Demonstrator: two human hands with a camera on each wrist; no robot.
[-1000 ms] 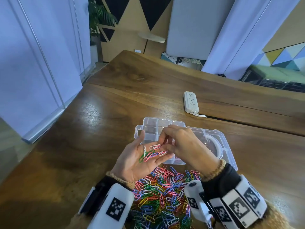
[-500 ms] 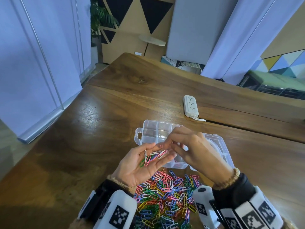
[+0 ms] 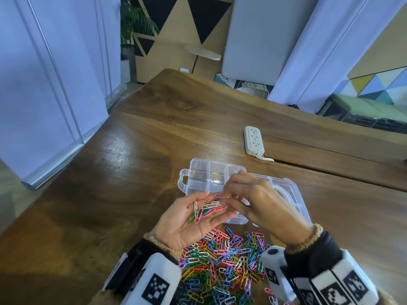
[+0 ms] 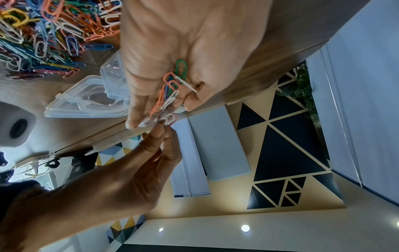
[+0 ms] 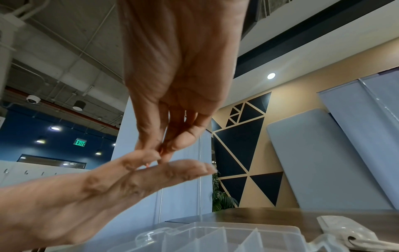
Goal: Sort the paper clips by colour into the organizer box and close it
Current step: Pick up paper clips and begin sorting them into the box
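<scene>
My left hand [image 3: 193, 221] lies palm up above the near edge of the clear organizer box [image 3: 199, 179], carrying a few paper clips [image 3: 207, 211] on its fingers: pink, green, white and blue. My right hand [image 3: 225, 198] reaches across from the right and pinches a pink clip [image 3: 217, 195] at the left fingertips. The left wrist view shows the same pinch [image 4: 169, 119] beyond the clips on the fingers [image 4: 172, 85]. The box stands open, its compartments look empty, and its lid [image 3: 293, 194] lies flat to the right, partly hidden by my right hand.
A big loose pile of mixed-colour paper clips [image 3: 222, 260] lies on the wooden table [image 3: 110, 194] between my wrists, just in front of the box. A white power strip [image 3: 253, 139] sits beyond the box. White partitions stand off the table's left side.
Both hands have drifted slightly right over the box's near edge. My right fingertips have moved from above the left palm's clips out to the left fingertips.
</scene>
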